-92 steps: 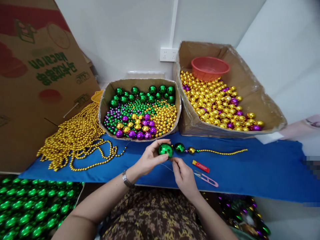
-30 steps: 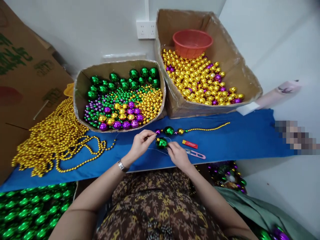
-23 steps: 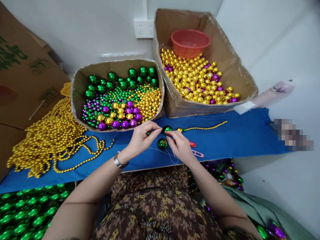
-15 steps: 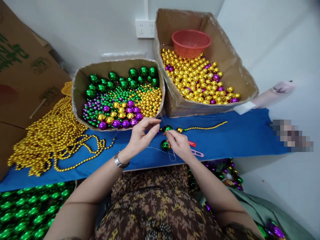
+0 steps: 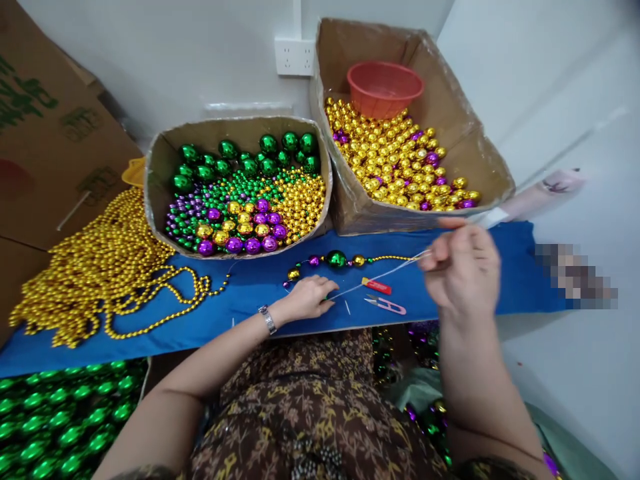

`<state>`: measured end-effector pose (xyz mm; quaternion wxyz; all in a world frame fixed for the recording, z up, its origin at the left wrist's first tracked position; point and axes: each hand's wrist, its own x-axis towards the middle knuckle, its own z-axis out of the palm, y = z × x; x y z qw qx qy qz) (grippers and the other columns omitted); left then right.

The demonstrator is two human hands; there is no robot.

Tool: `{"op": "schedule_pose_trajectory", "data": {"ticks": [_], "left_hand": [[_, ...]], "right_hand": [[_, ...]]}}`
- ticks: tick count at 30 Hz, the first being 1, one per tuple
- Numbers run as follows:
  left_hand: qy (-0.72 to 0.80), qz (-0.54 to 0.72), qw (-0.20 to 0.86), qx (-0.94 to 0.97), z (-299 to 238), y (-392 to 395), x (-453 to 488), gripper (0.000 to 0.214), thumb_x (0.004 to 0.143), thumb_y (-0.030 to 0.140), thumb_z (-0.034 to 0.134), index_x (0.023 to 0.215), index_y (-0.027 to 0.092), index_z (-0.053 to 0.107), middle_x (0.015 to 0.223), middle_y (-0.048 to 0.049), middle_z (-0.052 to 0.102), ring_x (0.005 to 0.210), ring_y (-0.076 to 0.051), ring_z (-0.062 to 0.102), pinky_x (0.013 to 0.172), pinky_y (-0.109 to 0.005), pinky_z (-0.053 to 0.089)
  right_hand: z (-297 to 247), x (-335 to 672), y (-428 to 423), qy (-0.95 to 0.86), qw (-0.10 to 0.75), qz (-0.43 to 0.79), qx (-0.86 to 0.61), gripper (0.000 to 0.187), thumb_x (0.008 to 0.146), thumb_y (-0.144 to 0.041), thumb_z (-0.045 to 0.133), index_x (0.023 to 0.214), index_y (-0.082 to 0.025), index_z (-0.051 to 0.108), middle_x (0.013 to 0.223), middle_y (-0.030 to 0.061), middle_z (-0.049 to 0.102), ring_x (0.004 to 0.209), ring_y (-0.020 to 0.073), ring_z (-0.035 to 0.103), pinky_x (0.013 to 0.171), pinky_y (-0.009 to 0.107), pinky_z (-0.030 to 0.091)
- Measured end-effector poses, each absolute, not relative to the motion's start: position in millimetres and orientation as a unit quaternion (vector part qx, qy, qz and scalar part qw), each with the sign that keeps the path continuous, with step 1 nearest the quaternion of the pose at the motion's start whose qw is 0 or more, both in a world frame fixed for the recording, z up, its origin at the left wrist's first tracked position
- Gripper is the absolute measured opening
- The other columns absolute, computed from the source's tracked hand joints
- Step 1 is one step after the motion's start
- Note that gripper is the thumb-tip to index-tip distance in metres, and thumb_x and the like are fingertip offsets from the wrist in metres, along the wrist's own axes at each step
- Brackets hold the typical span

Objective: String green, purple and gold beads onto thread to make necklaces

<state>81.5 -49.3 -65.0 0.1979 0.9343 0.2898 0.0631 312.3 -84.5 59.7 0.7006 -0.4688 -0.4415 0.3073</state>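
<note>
Thread taut between hands — green ball hidden under left hand.

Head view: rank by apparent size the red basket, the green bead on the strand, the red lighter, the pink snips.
1. Red basket, clearly largest, though farthest away.
2. Pink snips and red lighter: close in length, the snips perhaps slightly longer; too near to rank.
3. Green bead on the strand, smallest.
</note>
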Motion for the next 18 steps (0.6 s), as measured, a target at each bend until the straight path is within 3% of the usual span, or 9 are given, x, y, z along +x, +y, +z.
{"op": "schedule_pose_trajectory", "data": {"ticks": [5, 12, 15, 18], "left_hand": [[0.318, -0.006, 0.108, 0.942, -52.5, -49.0, 56.3, 0.017, 0.086, 0.027, 0.057, 0.1, 0.018, 0.061, 0.097, -0.0097, 0.062, 0.091, -0.024, 0.056, 0.08, -0.036, 0.044], [0.387, -0.041, 0.032, 0.921, -56.5, -53.3, 22.8, 0.027, 0.085, 0.042, 0.059, 0.095, 0.016, 0.062, 0.099, -0.0126, 0.061, 0.096, -0.028, 0.054, 0.082, -0.041, 0.04], [0.401, -0.042, 0.023, 0.915, -60.3, -51.0, 7.8, 0.035, 0.084, 0.048, 0.06, 0.099, 0.016, 0.062, 0.104, -0.0138, 0.061, 0.098, -0.031, 0.053, 0.082, -0.043, 0.04], [0.412, -0.029, 0.024, 0.91, -63.5, -46.5, -4.3, 0.035, 0.086, 0.042, 0.06, 0.11, 0.018, 0.061, 0.111, -0.0146, 0.06, 0.102, -0.031, 0.053, 0.083, -0.043, 0.04]], "right_hand": [[61.7, 375.0, -80.0, -0.299, 0.79, 0.228, -0.484, 0.009, 0.092, -0.028, 0.055, 0.09, -0.019, 0.058, 0.051, -0.0097, 0.04, 0.04, 0.0034, 0.037, 0.042, 0.018, 0.031], [60.0, 404.4, -79.6, -0.22, 0.828, 0.147, -0.494, 0.024, 0.098, -0.027, 0.037, 0.085, -0.021, 0.056, 0.048, -0.0097, 0.045, 0.042, 0.0074, 0.051, 0.044, 0.021, 0.03], [66.8, 401.8, -77.1, -0.195, 0.836, 0.106, -0.501, 0.028, 0.098, -0.025, 0.035, 0.081, -0.022, 0.058, 0.046, -0.0092, 0.046, 0.045, 0.0088, 0.055, 0.046, 0.022, 0.035], [72.9, 398.2, -74.6, -0.186, 0.844, 0.068, -0.499, 0.033, 0.098, -0.023, 0.033, 0.077, -0.023, 0.058, 0.043, -0.0091, 0.046, 0.045, 0.0091, 0.056, 0.046, 0.023, 0.036]]}}
